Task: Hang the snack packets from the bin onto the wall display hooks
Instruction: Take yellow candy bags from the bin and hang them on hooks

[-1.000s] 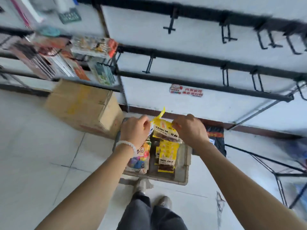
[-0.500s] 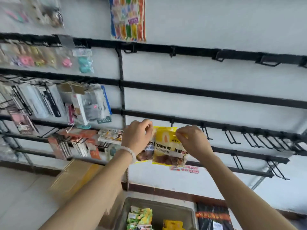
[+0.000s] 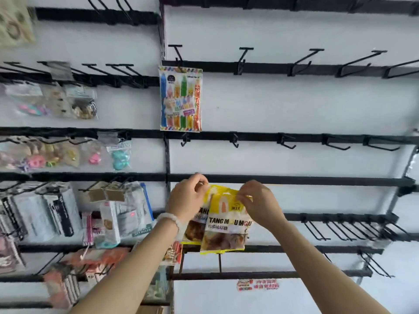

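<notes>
Holding two yellow snack packets (image 3: 226, 225) upright: left hand (image 3: 187, 197) and right hand (image 3: 258, 203) pinch top corners; empty hooks (image 3: 234, 141) directly above.

Your packets (image 3: 225, 225) are glossy yellow plastic film, crinkled at the top. The rails (image 3: 294, 179) and hooks (image 3: 288, 141) look like matt black metal; the wall (image 3: 283, 103) behind is smooth matt white.
</notes>
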A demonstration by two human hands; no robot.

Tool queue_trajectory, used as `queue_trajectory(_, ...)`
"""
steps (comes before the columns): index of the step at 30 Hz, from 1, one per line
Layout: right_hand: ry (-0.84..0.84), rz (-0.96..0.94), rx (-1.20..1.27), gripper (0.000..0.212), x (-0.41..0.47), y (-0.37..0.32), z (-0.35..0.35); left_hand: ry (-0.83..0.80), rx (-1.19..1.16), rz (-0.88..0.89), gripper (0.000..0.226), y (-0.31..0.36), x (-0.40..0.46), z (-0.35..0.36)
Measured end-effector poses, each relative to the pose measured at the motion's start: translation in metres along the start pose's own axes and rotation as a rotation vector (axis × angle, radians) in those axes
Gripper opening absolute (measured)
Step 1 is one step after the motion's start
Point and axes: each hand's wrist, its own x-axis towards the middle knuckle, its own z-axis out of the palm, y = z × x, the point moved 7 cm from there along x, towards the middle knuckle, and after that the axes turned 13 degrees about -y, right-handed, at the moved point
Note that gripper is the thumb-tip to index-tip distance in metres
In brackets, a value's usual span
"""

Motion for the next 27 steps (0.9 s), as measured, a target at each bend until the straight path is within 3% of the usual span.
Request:
queue_trajectory(4, -0.017, 0.003, -0.015, 0.016, 0.010, -0.011, -0.013, -0.021, -0.005, 0.004, 0.007, 0.001, 0.012, -0.008)
queue_trajectory(10, 0.019, -0.070, -0.032, 0.016, 0.036, -0.019, -0.051, -0.229, -0.049, -0.028, 0.013, 0.018, 0.049, -0.004)
queue_trajectory(16, 0.041, -0.159, -0.102, 0.019, 0.067, -0.028, -0.107, -0.175, -0.179, 0.010, 0.022, 0.052, 0.095, -0.030)
queue_trajectory(27, 0.159, -0.326, -0.091, 0.016, 0.116, -0.047, -0.187, -0.182, -0.068, 0.056, 0.013, 0.114, 0.165, -0.084)
